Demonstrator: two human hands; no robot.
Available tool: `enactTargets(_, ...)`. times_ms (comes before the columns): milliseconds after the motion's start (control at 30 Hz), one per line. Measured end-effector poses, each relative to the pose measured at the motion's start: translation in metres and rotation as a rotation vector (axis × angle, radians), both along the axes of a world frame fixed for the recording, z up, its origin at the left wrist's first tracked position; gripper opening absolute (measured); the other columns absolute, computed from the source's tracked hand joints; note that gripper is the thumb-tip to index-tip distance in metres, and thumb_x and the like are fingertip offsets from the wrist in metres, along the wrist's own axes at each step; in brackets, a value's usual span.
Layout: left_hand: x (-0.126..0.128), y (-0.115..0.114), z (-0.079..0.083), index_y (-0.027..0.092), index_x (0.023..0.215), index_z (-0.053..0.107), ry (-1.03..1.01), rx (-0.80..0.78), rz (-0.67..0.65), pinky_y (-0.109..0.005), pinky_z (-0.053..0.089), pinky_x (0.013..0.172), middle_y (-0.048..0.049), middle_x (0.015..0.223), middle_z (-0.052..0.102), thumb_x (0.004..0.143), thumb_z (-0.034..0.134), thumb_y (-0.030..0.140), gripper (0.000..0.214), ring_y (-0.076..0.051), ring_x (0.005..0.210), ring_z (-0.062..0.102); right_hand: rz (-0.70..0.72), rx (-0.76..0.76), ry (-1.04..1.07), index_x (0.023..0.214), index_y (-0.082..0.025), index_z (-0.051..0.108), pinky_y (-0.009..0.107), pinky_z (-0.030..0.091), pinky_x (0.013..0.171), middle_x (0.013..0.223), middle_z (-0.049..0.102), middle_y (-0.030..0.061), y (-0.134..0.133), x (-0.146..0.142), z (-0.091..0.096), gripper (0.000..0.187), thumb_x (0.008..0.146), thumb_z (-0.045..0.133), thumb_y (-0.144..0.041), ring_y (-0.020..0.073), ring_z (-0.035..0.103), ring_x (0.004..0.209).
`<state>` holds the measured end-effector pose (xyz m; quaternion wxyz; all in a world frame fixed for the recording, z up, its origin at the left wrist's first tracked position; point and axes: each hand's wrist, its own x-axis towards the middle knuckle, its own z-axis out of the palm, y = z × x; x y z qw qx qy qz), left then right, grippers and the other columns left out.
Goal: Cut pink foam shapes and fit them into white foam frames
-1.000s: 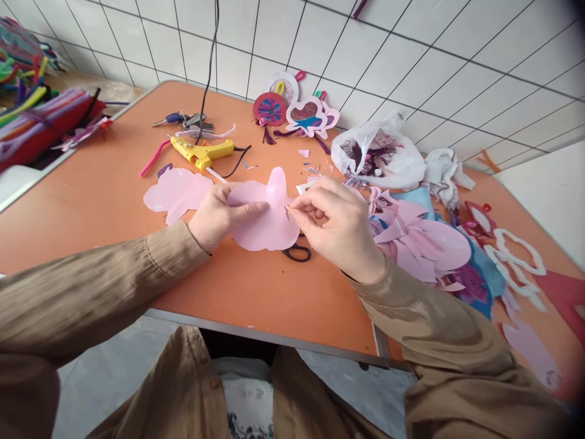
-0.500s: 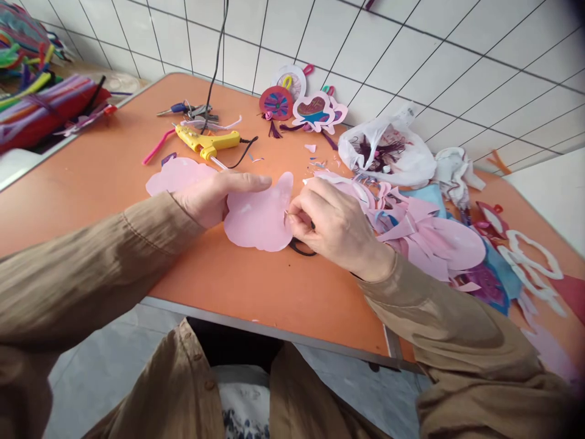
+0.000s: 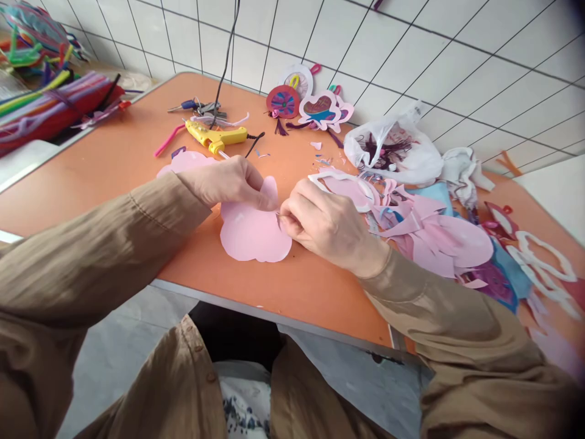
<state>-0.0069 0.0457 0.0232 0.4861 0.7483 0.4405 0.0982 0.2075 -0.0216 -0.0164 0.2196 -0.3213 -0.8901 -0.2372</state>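
Note:
Over the orange table (image 3: 228, 280), my left hand (image 3: 231, 183) grips the upper part of a pink paper cutout (image 3: 253, 235) with a wavy, cloud-like edge. My right hand (image 3: 320, 222) is closed in a pinch at the cutout's right edge. A small thin thing pokes from its fingertips there; it is too small to name. Behind my left wrist lies a second pink cutout (image 3: 189, 161), partly hidden by the arm. Just beyond my left hand rests a yellow glue gun (image 3: 214, 138), its glue stick pointing toward me.
Keys (image 3: 208, 110) lie behind the glue gun. Finished paper ornaments (image 3: 320, 110) lean on the tiled wall. To the right are a white plastic bag (image 3: 397, 152), pink paper scraps (image 3: 420, 225) and white cutout frames (image 3: 543, 262). Pipe cleaners (image 3: 50, 110) are bundled at the far left.
My left hand has shifted its hold, with thumb and fingers now turned down over the cutout's top. The cutout has tilted slightly lower. My right hand stays pinched at its right edge.

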Motion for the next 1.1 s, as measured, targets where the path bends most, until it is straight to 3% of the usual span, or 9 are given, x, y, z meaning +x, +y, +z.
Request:
enactTargets(233, 0.004, -0.005, -0.006, 0.010, 0.078, 0.076, 0.026, -0.043, 0.012, -0.026, 0.049, 0.078, 0.0032, 0.058, 0.058, 0.080, 0.071, 0.037, 0.028, -0.022, 0.082, 0.071, -0.021, -0.031, 0.017, 0.077, -0.017, 0.061, 0.029, 0.033, 0.055, 0.076, 0.059, 0.0039, 0.001, -0.001, -0.004, 0.026, 0.095, 0.046, -0.006, 0.0136, 0.048, 0.063)
enactTargets(400, 0.007, -0.007, -0.007, 0.013, 0.067, 0.076, -0.029, -0.079, 0.119, -0.020, 0.046, 0.066, 0.0032, 0.054, 0.059, 0.071, 0.081, 0.034, 0.021, -0.023, 0.079, 0.072, -0.054, -0.128, 0.054, 0.075, -0.018, 0.060, 0.029, 0.034, 0.056, 0.075, 0.058, 0.0040, 0.000, -0.002, -0.006, 0.024, 0.093, 0.047, -0.008, 0.0143, 0.048, 0.064)
enactTargets(533, 0.010, -0.006, -0.007, 0.012, 0.062, 0.075, -0.035, -0.104, 0.233, -0.021, 0.039, 0.056, 0.0020, 0.051, 0.057, 0.071, 0.081, 0.029, 0.019, -0.018, 0.063, 0.067, -0.032, -0.164, 0.087, 0.077, -0.019, 0.060, 0.028, 0.035, 0.056, 0.076, 0.059, 0.0036, -0.002, -0.005, -0.007, 0.022, 0.093, 0.047, -0.009, 0.0141, 0.048, 0.064)
enactTargets(633, 0.006, 0.002, -0.012, 0.014, 0.064, 0.077, -0.125, -0.079, 0.223, -0.024, 0.038, 0.051, -0.0023, 0.056, 0.064, 0.067, 0.086, 0.033, 0.021, -0.016, 0.054, 0.061, -0.020, -0.146, 0.173, 0.079, -0.018, 0.060, 0.027, 0.037, 0.057, 0.078, 0.060, 0.0040, 0.001, 0.003, 0.001, 0.021, 0.094, 0.049, -0.011, 0.0133, 0.049, 0.064)
enactTargets(733, 0.002, 0.009, -0.018, 0.013, 0.069, 0.081, -0.202, -0.131, 0.161, -0.029, 0.044, 0.052, -0.0089, 0.066, 0.072, 0.063, 0.088, 0.037, 0.025, -0.020, 0.059, 0.063, -0.124, -0.160, 0.185, 0.080, -0.017, 0.063, 0.029, 0.035, 0.056, 0.081, 0.062, 0.0051, 0.008, 0.024, 0.016, 0.015, 0.091, 0.056, -0.011, 0.0142, 0.053, 0.063)
enactTargets(833, 0.000, 0.012, -0.021, 0.013, 0.068, 0.080, -0.211, -0.172, 0.099, -0.029, 0.045, 0.052, -0.0092, 0.066, 0.073, 0.057, 0.090, 0.039, 0.029, -0.021, 0.059, 0.064, -0.278, -0.307, 0.104, 0.082, -0.018, 0.069, 0.032, 0.038, 0.061, 0.080, 0.068, 0.0052, 0.013, 0.040, 0.027, 0.014, 0.086, 0.060, -0.007, 0.0190, 0.061, 0.069)
enactTargets(900, 0.000, 0.013, -0.022, 0.013, 0.067, 0.080, -0.201, -0.168, 0.054, -0.028, 0.044, 0.050, -0.0081, 0.061, 0.072, 0.055, 0.091, 0.041, 0.032, -0.020, 0.055, 0.063, -0.303, -0.448, 0.257, 0.085, -0.019, 0.072, 0.033, 0.043, 0.064, 0.075, 0.071, 0.0042, 0.013, 0.040, 0.029, 0.011, 0.089, 0.063, -0.014, 0.0200, 0.065, 0.068)
enactTargets(1000, 0.001, 0.012, -0.025, 0.017, 0.065, 0.080, -0.215, -0.155, -0.002, -0.025, 0.041, 0.048, -0.0047, 0.058, 0.071, 0.054, 0.092, 0.040, 0.028, -0.018, 0.052, 0.061, -0.175, -0.766, 0.557, 0.083, -0.019, 0.074, 0.032, 0.048, 0.062, 0.071, 0.072, 0.0037, 0.009, 0.022, 0.022, 0.024, 0.094, 0.064, -0.037, 0.0183, 0.066, 0.064)
enactTargets(1100, 0.003, 0.011, -0.026, 0.020, 0.063, 0.077, -0.212, -0.137, 0.022, -0.025, 0.042, 0.051, -0.0015, 0.055, 0.069, 0.053, 0.093, 0.038, 0.026, -0.017, 0.053, 0.062, -0.070, -0.972, 0.645, 0.072, -0.019, 0.070, 0.030, 0.046, 0.057, 0.064, 0.068, 0.0011, 0.006, 0.004, 0.011, 0.030, 0.085, 0.073, -0.046, 0.0159, 0.061, 0.060)
